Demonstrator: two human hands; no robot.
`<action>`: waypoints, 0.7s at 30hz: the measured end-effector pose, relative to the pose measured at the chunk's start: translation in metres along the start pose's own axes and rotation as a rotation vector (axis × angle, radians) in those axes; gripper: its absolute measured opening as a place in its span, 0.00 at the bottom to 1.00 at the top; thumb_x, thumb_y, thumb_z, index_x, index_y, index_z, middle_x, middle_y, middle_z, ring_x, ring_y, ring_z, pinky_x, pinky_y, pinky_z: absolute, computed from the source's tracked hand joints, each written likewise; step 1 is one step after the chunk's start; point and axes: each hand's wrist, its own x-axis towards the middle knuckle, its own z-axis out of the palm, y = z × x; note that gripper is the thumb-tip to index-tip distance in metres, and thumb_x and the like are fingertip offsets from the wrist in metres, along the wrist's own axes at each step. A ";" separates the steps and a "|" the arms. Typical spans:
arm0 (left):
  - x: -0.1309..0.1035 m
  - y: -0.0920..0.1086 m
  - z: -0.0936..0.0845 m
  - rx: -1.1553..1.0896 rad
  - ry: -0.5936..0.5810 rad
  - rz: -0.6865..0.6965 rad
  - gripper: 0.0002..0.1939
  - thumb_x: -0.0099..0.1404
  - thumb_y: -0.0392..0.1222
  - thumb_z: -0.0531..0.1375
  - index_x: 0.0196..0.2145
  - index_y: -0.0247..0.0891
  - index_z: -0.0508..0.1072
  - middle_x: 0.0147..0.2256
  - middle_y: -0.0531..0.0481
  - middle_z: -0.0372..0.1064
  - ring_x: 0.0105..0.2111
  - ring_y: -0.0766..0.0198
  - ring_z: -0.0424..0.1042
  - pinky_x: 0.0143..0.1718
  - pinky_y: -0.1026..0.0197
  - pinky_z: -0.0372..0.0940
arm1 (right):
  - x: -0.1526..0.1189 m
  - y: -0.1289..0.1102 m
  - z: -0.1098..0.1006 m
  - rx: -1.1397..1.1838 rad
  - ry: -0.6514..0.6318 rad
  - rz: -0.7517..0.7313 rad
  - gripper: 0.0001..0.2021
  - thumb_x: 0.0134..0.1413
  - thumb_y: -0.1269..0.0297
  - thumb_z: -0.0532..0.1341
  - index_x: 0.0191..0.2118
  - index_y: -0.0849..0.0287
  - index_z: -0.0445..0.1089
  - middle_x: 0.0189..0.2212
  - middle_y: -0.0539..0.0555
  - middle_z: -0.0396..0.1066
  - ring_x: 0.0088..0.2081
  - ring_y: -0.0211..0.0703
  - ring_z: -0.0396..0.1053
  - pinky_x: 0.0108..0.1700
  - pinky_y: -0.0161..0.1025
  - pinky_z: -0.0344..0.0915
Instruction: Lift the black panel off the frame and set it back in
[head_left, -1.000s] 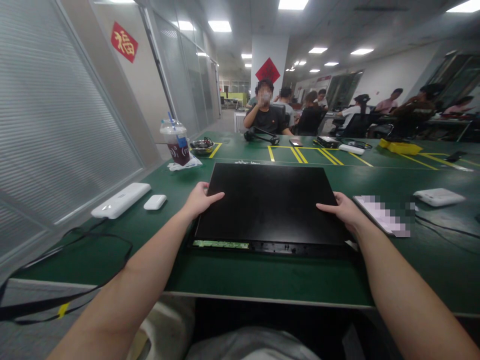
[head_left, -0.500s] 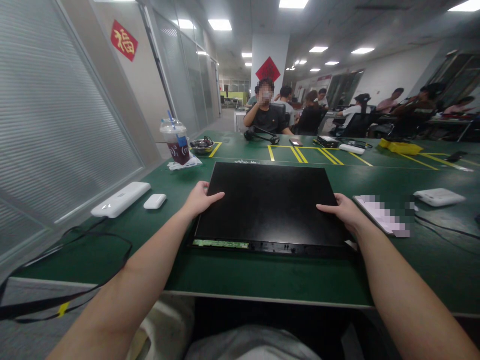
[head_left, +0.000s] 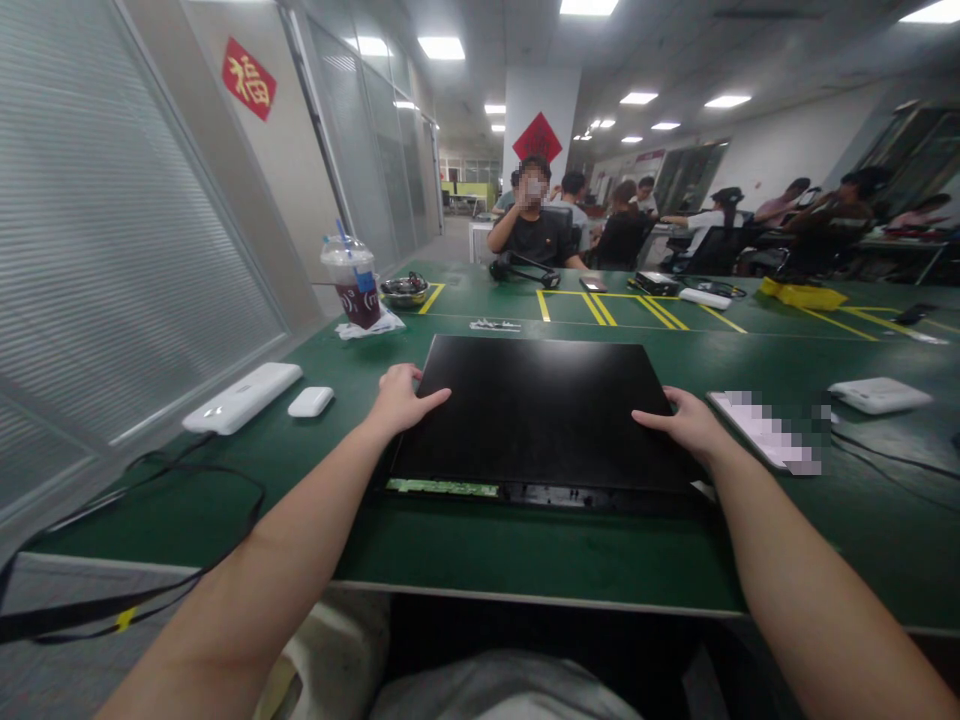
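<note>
Screen panel [head_left: 525, 410], black and flat, is held at both side edges above the near middle part of the green surface [head_left: 540, 565]. Its left edge is gripped by the left hand [head_left: 401, 400], with the thumb laid over the front face and the fingers bent around the side. The right edge is grasped in the same manner by the right hand [head_left: 690, 420]. Fingertips on both sides are partly hidden, and whether the far edge is raised cannot be told. Along the near edge, a green circuit strip [head_left: 442, 488] is exposed towards the left, and a small white tab [head_left: 703, 490] can be seen near the right corner.

Just beyond the panel, small pale pieces [head_left: 495, 325] are laid out. To the left are placed a white power bank [head_left: 244, 398] and a small white case [head_left: 310, 402]; farther back, a lidded cup [head_left: 356, 290] is stood on crumpled tissue [head_left: 381, 324], beside a metal bowl [head_left: 405, 292] filled with dark items. To the right, a blurred flat object [head_left: 769, 435] is set near the right hand, with a white device [head_left: 881, 394] beyond it. Across the surface, a black headset [head_left: 525, 272] is laid in front of a seated person [head_left: 531, 238].
</note>
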 end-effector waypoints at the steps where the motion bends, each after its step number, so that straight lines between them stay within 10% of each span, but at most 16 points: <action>1: 0.000 -0.002 0.002 0.043 -0.013 0.003 0.22 0.45 0.56 0.71 0.29 0.43 0.66 0.44 0.39 0.67 0.54 0.39 0.62 0.59 0.44 0.54 | 0.000 0.000 0.001 -0.059 -0.001 -0.003 0.22 0.24 0.64 0.79 0.32 0.56 0.75 0.29 0.52 0.77 0.30 0.47 0.74 0.30 0.39 0.72; 11: -0.005 0.001 0.005 0.309 -0.104 0.043 0.20 0.53 0.60 0.66 0.28 0.40 0.72 0.54 0.33 0.64 0.57 0.34 0.62 0.58 0.41 0.57 | -0.002 -0.002 0.002 -0.134 0.008 0.044 0.20 0.26 0.62 0.78 0.32 0.56 0.75 0.29 0.54 0.78 0.30 0.48 0.74 0.29 0.40 0.69; 21: -0.015 0.020 0.004 0.522 -0.239 0.010 0.29 0.63 0.57 0.58 0.56 0.36 0.71 0.60 0.35 0.61 0.60 0.45 0.64 0.59 0.47 0.58 | 0.004 0.004 -0.002 -0.256 -0.107 0.160 0.23 0.35 0.61 0.75 0.41 0.62 0.75 0.35 0.60 0.79 0.32 0.50 0.75 0.32 0.40 0.69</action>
